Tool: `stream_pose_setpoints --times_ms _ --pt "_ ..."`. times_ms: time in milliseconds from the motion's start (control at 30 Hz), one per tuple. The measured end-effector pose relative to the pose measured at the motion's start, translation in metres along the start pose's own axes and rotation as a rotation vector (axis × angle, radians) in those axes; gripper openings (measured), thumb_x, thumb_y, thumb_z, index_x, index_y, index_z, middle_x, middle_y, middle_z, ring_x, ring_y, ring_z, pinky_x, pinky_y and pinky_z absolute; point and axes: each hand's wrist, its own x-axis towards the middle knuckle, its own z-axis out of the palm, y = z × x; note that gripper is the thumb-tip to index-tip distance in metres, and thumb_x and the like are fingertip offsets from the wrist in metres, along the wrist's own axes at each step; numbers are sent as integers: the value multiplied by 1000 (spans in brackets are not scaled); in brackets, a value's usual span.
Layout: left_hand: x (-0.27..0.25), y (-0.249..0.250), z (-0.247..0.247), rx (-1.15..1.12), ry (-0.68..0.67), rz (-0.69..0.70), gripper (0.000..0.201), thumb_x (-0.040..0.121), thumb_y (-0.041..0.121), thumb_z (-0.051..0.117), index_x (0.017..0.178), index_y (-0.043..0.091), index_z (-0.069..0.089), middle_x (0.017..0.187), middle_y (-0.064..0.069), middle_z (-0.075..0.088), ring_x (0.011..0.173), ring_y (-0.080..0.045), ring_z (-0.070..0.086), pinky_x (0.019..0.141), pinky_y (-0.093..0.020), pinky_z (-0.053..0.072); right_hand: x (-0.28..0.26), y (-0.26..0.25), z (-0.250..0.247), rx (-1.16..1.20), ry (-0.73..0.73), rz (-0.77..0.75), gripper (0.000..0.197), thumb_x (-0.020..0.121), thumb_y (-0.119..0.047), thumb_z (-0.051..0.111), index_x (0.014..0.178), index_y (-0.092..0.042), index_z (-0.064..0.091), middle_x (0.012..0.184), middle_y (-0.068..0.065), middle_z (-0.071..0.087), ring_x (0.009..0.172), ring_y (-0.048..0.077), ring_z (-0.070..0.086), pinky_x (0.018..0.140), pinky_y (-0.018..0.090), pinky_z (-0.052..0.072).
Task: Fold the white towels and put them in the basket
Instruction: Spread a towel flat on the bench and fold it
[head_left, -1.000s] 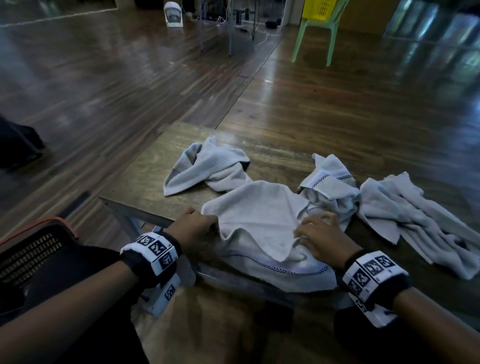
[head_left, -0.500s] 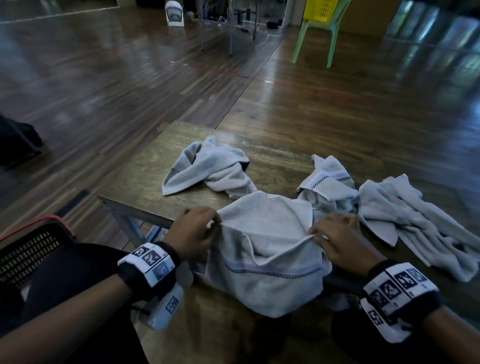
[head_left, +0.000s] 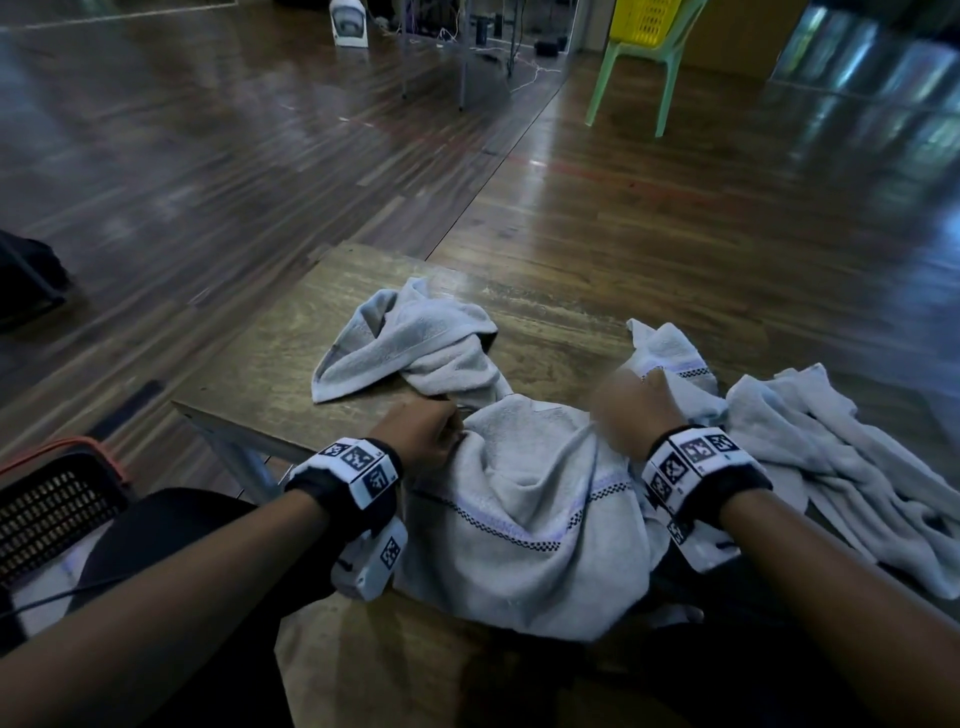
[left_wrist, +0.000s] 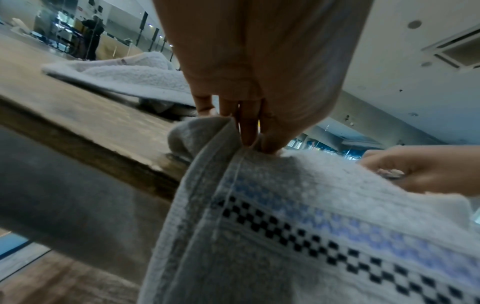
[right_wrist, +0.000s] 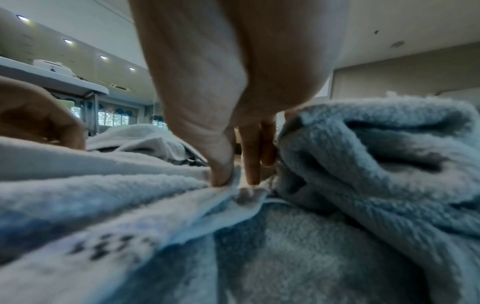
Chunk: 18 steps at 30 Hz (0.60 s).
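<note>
The table (head_left: 291, 332) carries the whole job: beyond the left hand (head_left: 422, 432) lies one crumpled towel (head_left: 415, 353), and to the outside of the right hand (head_left: 636, 415) a heap of more towels (head_left: 831, 457). Between the two hands hangs the towel being worked (head_left: 524, 525), its upper edge at the table's near edge and its body draped off it toward the person. The basket (head_left: 52, 504) sits low, outside the left forearm.

Judging by this, the step in hand is taking up one towel by its top corners, before any fold is made. The next move calls for pulling the edge taut between the hands so the cloth hangs square, then bringing the corners together.

The head view gives the layout but blurs the right hand, hiding its grip. The left wrist view shows what it cannot: the left hand (left_wrist: 257, 82) pinches the hem with fingertips (left_wrist: 246, 131) and thumb closed on the cloth, just above the checked stripe (left_wrist: 311, 236). The right wrist view shows the right hand (right_wrist: 233, 82) likewise nipping a corner between thumb and forefinger (right_wrist: 250, 162).
</note>
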Motion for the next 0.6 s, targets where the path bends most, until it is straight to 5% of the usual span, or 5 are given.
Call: stream_pose_setpoints --times_ms 167,367,600 --pt "-4 -1 -6 -34 60 1 16 86 28 56 92 15 62 95 -5 67 91 -27 60 76 -35 46 6 6 10 18 -53 -2 19 94 -36 46 103 -31 62 117 -9 57 121 20 37 95 45 26" --pt "-20 11 -23 104 578 183 19 83 32 45 83 21 61 89 7 64 87 -19 57 77 -31 26 1 9 11 122 22 19 17 92 -36 48 97 -33 64 112 -9 60 117 18 41 91 42 26" --pt "-23 0 -9 27 244 20 39 70 50 37 82 25 64 97 11 63 103 -12 53 83 -32 25 -12 24 10 201 38 46 13 92 -34 49 93 -36 62 112 -8 59 117 17 41 90 40 24"
